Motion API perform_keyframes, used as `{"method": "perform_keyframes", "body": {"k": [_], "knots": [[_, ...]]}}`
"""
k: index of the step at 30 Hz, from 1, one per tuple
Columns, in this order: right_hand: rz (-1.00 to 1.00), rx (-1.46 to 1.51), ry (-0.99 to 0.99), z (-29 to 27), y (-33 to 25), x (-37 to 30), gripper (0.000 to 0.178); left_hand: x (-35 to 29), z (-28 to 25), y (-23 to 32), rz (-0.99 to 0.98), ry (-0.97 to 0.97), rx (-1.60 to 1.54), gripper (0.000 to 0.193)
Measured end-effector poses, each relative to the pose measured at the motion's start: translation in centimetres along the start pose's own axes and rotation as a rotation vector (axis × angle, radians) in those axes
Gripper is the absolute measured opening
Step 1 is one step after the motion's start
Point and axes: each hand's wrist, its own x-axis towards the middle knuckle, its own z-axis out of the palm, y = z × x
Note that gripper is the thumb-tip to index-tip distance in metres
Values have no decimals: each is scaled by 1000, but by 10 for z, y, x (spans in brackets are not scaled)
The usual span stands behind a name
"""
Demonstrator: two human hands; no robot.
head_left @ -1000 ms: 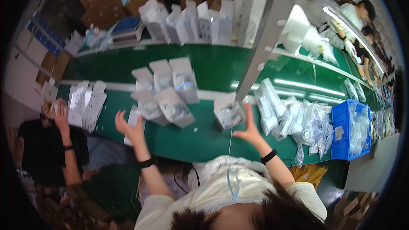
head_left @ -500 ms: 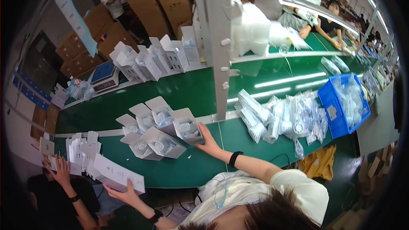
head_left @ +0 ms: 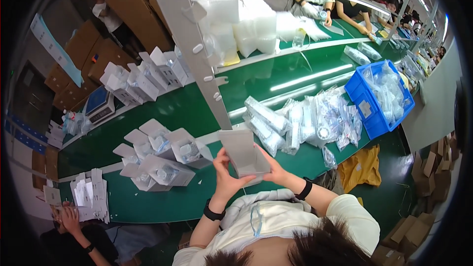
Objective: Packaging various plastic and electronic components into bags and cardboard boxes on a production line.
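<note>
An open white carton [head_left: 241,150] is held up in front of me, its tall flap raised. My left hand [head_left: 227,180] grips its lower left side, thumb along the bottom edge. Around the opposite side my right hand [head_left: 276,168] is closed, fingers partly hidden behind the carton. No contents show inside it. Left of my hands stand several open white boxes [head_left: 170,175], flaps up, with clear plastic-wrapped items [head_left: 187,151] in them. To the right lies a pile of bagged parts [head_left: 315,118] in clear plastic.
A blue bin [head_left: 365,108] with bagged items stands at the right end. Folded white cartons [head_left: 91,194] lie near a co-worker's hand [head_left: 69,219] at far left. A metal post [head_left: 199,49] rises beyond the carton. More open boxes [head_left: 143,81] line the far green bench.
The carton moved from the left to in front of me and now shows its open side. My right hand left a filled box and took hold of the carton. The view shifted right.
</note>
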Motion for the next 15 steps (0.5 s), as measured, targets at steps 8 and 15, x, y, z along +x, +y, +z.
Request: {"method": "perform_keyframes", "body": {"k": [8, 15], "knots": [[442, -1248, 226, -147, 81, 96, 46, 25, 12, -23, -97, -102, 234, 79], [649, -1314, -71, -166, 105, 129, 73, 28, 19, -50, -99, -109, 372, 78]]}}
